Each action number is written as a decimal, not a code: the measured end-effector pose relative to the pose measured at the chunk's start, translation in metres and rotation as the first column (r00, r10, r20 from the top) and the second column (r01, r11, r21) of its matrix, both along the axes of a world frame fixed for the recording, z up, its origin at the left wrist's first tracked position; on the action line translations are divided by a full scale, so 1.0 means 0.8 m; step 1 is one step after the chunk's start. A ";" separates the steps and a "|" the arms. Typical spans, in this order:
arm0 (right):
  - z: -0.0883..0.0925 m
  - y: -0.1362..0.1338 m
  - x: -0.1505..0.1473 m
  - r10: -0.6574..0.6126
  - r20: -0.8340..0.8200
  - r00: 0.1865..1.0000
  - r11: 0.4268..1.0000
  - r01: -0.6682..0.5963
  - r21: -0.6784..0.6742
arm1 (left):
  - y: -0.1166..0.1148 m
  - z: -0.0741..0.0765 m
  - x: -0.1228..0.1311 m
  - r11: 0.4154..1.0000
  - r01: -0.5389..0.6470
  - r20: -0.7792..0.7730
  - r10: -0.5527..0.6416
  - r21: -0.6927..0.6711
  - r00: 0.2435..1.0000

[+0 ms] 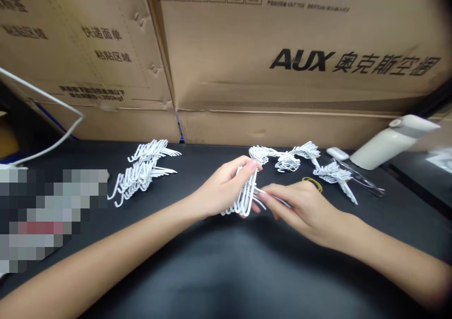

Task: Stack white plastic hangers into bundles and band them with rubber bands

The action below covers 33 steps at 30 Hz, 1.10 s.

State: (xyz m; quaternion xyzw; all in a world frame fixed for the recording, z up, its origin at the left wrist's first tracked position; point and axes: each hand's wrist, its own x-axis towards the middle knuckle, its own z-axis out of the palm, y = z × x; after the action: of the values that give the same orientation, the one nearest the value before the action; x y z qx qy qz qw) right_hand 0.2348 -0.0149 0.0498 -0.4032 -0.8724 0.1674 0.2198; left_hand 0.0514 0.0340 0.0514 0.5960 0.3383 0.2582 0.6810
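At the far left of the frame, a white, thin, bent cable (52,97) runs above a pixelated patch (52,222) whose contents cannot be made out. A large brown cardboard box with black printing (106,69) fills the upper left. Below its right end, left of centre, a loose pile of slim white hook-shaped pieces (139,172) lies on the matte black surface (208,156).

At the centre, the left hand (226,185) has its grip closed around a stack of white hook-shaped pieces (244,203), held slanting with the rounded bends downward. Just beside it, the right hand (305,208) has its grip pinched on a thin white strip (260,191) at the stack's right side; whether the strip is part of the stack is unclear.

Behind the hands, right of centre, lie several tied white bundles (289,161), with a thin yellow loop (312,183) near them. A second brown cardboard box marked AUX (247,65) spans the upper right. Further right are a small white rounded object (337,154) and a tilted cream-coloured bottle (379,147).
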 end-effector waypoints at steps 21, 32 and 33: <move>-0.011 -0.003 -0.003 -0.008 0.044 0.999 0.998 0.010 -0.059 | -0.007 -0.008 -0.002 0.975 0.021 -0.117 0.005 0.220 0.993; -0.031 0.010 -0.005 -0.130 -0.375 0.918 0.991 0.137 -0.007 | 0.026 0.035 -0.023 0.919 -0.298 0.075 0.289 0.258 0.954; -0.036 0.012 -0.007 -0.103 -0.257 0.961 0.994 0.108 0.006 | 0.027 0.036 -0.023 0.917 -0.312 0.095 0.297 0.250 0.950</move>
State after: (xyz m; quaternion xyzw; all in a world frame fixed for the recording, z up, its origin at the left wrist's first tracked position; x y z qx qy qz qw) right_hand 0.2292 -0.0053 0.0212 -0.4218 -0.8157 0.1973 0.3432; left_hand 0.0328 0.0559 0.0799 0.6134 0.3710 0.4197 0.5568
